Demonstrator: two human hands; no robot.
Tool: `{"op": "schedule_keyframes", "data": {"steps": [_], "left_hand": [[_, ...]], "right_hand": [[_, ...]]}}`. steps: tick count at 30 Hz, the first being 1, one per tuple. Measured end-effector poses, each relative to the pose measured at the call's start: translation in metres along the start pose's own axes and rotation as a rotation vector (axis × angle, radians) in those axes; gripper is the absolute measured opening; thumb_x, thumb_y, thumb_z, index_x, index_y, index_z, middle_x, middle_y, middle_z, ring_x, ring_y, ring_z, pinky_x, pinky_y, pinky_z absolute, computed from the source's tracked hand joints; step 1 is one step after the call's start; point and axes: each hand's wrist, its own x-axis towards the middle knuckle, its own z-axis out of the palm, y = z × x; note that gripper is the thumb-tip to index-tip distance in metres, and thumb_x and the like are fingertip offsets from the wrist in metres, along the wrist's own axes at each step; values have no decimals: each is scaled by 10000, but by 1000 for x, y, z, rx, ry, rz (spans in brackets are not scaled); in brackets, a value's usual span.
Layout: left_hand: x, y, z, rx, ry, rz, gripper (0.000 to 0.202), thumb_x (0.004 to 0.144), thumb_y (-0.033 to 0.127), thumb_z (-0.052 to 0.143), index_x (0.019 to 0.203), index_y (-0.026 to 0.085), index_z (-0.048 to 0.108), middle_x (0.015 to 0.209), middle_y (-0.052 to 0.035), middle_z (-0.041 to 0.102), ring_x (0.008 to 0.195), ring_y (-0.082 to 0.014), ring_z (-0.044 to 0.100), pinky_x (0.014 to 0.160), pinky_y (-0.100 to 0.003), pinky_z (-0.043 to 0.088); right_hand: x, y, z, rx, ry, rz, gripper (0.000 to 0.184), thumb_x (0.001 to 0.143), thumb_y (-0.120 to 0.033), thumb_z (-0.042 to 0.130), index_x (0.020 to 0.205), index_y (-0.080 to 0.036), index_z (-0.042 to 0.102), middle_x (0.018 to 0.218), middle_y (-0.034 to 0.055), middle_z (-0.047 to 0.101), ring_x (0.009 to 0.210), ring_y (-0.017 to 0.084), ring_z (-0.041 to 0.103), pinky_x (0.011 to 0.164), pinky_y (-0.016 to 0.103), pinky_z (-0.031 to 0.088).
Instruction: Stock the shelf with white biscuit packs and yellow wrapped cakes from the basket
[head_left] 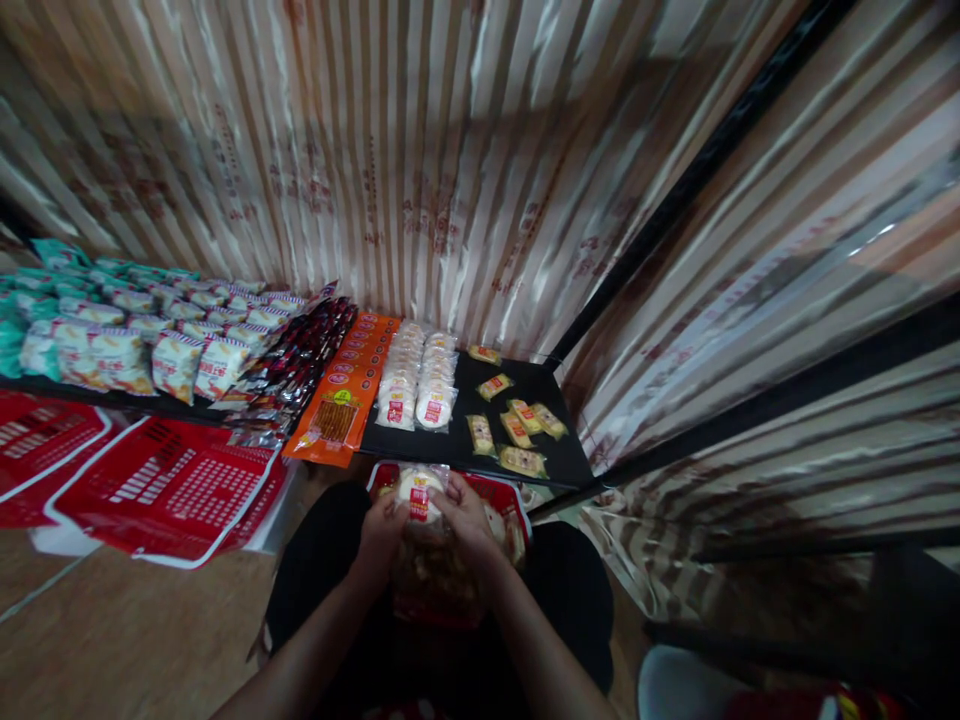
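Observation:
Both my hands meet over a red basket (507, 492) that rests on my lap. My left hand (381, 530) and my right hand (466, 515) are closed around a white round snack packet with a red label (418, 490), held between them above the basket. More packets lie in the basket under my hands, dim and hard to make out. Just beyond, on a low black shelf (566, 462), two rows of the same white packets (420, 385) lie in neat lines.
Small yellow snack packets (517, 428) are scattered on the shelf's right part. Orange packets (346, 390), dark red packets (296, 365) and white-green bags (135, 340) line the shelf leftward. Empty red baskets (169, 490) stand on the floor at left. A striped curtain hangs behind.

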Motion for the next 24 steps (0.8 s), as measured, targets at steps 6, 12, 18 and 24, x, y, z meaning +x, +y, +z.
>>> {"op": "schedule_keyframes", "data": {"steps": [6,12,18,24], "left_hand": [[30,-3,13,48,57,79,252,625,309,630,815,144,626,595,14,612,525,-117,546,489,-195,413],[56,4,25,449,183,427,384,726,202,522,1104,149,559,1040,-103,621,922,-204,591,833,-330,477],[67,10,29,1009,56,926,461,761,82,386,1199,120,523,1304,-133,473,1244,-256,364,1031,-434,350],[84,-1,28,1246,6,995,487,764,46,353,1224,106,502,1312,-134,488,1291,-253,327,1024,-450,379]], "right_hand": [[11,7,-5,-126,110,-101,360,604,-408,687,872,-185,596,764,38,684,694,186,634,679,319,505],[41,-9,-11,-216,214,-195,321,643,-400,633,883,-192,588,785,36,677,698,185,622,699,327,503],[81,-19,-15,-469,308,-271,312,673,-406,587,887,-179,596,783,36,662,669,174,598,669,308,479],[95,-17,-11,-824,369,-320,243,746,-339,524,895,-177,626,775,52,649,657,172,577,656,291,455]]}}
